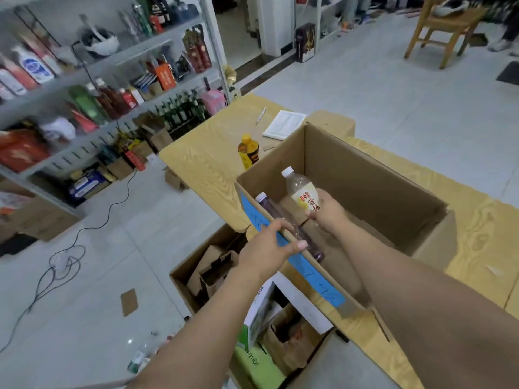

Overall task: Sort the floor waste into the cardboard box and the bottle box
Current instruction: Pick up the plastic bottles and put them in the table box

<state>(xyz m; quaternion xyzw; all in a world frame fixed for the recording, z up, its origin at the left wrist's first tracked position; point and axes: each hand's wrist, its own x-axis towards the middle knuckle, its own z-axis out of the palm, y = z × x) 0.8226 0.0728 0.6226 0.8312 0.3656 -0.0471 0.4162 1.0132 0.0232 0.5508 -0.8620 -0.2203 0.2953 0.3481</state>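
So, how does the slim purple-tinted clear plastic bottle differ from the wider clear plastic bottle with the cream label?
The slim purple-tinted plastic bottle shows no label; the wider cream-labelled plastic bottle bears red characters. The left hand holds the purple one slanting over the near wall of the brown cardboard box; the right hand holds the labelled one higher. Both have white caps.

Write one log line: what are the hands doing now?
left hand: holds purple bottle | right hand: holds labelled bottle | where: at open box
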